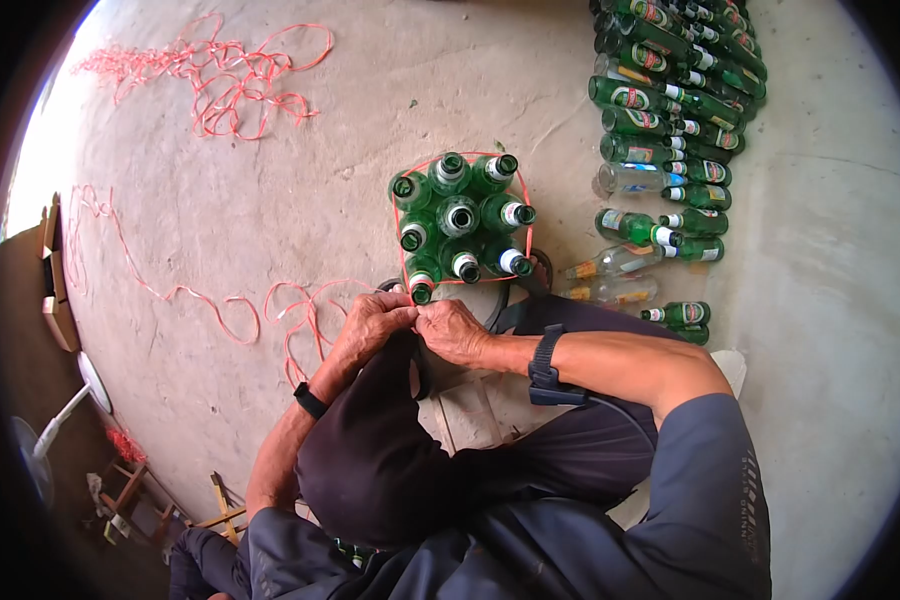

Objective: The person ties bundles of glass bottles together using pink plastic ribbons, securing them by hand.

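Note:
Several green glass bottles [459,217] stand upright, packed close together in front of my feet. A pink plastic string [529,215] loops around the outside of the bunch. At the bunch's near left corner, my left hand [370,322] is closed in a pinch on the string. Right beside it, my right hand [454,332] also pinches the string, with the fingertips of both hands almost touching. The short piece of string between them is mostly hidden by the fingers, just below the nearest bottle neck [422,293].
Many bottles lie stacked on their sides [660,150] at the right, a few of them clear glass. Loose pink string [220,75] lies tangled on the concrete floor at the upper left. Wooden pieces [58,300] and a standing fan [95,380] are at the left edge.

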Action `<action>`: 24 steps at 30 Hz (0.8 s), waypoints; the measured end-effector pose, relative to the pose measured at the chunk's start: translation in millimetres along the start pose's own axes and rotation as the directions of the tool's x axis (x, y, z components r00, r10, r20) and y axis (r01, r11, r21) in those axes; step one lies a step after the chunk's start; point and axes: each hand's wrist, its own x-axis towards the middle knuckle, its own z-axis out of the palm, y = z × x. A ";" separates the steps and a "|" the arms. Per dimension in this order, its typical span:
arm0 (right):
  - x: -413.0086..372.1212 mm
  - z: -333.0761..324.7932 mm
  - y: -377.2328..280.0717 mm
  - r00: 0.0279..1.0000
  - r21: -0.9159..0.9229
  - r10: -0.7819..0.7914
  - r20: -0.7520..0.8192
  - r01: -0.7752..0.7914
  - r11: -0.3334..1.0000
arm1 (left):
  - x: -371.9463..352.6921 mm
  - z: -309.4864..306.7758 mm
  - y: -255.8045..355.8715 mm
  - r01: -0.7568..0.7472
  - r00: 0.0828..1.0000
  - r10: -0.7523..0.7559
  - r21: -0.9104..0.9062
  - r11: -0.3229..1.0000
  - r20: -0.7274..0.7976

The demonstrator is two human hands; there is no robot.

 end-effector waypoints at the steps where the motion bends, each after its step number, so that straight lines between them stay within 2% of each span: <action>1: 1.5 -0.4 -1.1 1.000 -0.003 -0.006 0.001 0.006 1.000 | 1.9 -1.9 -4.4 0.020 1.000 -0.020 -0.042 0.999 -0.015; 4: 0.0 1.8 -0.4 0.998 -0.040 0.027 0.048 -0.025 0.999 | 3.7 -4.2 -14.4 0.039 0.998 -0.045 -0.117 0.992 -0.046; 6: 0.9 1.1 0.6 0.990 -0.085 -0.086 0.111 0.096 0.992 | 3.3 -3.8 -15.7 0.035 0.997 -0.046 -0.151 0.988 -0.069; 7: 1.8 -0.5 0.3 0.990 -0.086 -0.089 0.111 0.098 0.991 | 2.3 -3.2 -13.5 0.080 0.994 -0.095 -0.239 0.968 -0.054; 8: 2.3 -2.5 0.0 0.977 -0.094 -0.062 0.204 0.082 0.992 | 0.8 -2.6 -11.9 0.125 0.989 -0.144 -0.324 0.938 -0.035; 9: 3.6 -6.1 -2.8 0.955 -0.105 -0.035 0.296 0.069 0.992 | 0.5 -2.4 -13.0 0.121 0.989 -0.141 -0.322 0.939 -0.038; 10: 5.1 -18.6 -20.4 0.954 -0.106 -0.041 0.295 0.076 0.991 | 2.2 -2.5 -15.7 0.109 0.992 -0.125 -0.364 0.925 -0.022; 11: 3.6 -32.4 -37.3 0.926 -0.103 0.197 0.322 -0.173 0.980 | 3.4 -2.5 -18.7 0.100 0.994 -0.111 -0.406 0.908 -0.005; 12: 1.9 -42.1 -48.1 0.836 -0.104 0.423 0.348 -0.414 0.904 | 3.1 -1.5 -20.4 0.101 0.994 -0.113 -0.405 0.909 -0.006; 13: 1.6 -46.0 -46.6 0.836 -0.102 0.423 0.349 -0.415 0.904 | 3.0 -0.2 -21.9 0.102 0.992 -0.124 -0.430 0.897 -0.024; 15: 2.5 -53.8 -46.4 0.955 -0.318 0.236 0.178 -0.171 0.932 | 3.1 -0.3 -21.1 0.099 0.991 -0.131 -0.456 0.885 -0.040; 16: 2.7 -55.2 -48.2 0.956 -0.322 0.236 0.176 -0.170 0.931 | 2.6 -2.4 -19.1 0.125 0.989 -0.146 -0.416 0.901 -0.020; 17: 1.6 -54.8 -50.2 0.980 -0.354 0.153 0.130 -0.098 0.930 | 1.7 -4.0 -18.4 0.153 0.986 -0.165 -0.376 0.914 0.000; 19: -0.1 -52.9 -55.7 0.999 -0.427 -0.020 0.046 0.037 0.903 | 1.4 -4.0 -19.1 0.155 0.987 -0.162 -0.402 0.903 0.017; 20: 2.3 -48.2 -52.6 0.999 -0.432 -0.014 0.038 0.029 0.902 | 3.6 -2.6 -19.0 0.160 0.987 -0.158 -0.423 0.892 0.042; 22: 10.9 -41.9 -47.1 0.976 -0.499 -0.161 0.144 0.212 0.840 | 5.2 -3.9 -22.8 0.157 0.988 -0.145 -0.354 0.922 0.062; 23: 11.4 -46.5 -45.6 0.933 -0.528 -0.246 0.263 0.353 0.772 | 7.9 -3.5 -25.5 0.147 0.989 -0.133 -0.286 0.947 0.067; 24: 12.4 -45.4 -41.2 0.891 -0.538 -0.354 0.283 0.453 0.711 | 6.8 -3.6 -21.2 0.172 0.985 -0.165 -0.250 0.953 0.050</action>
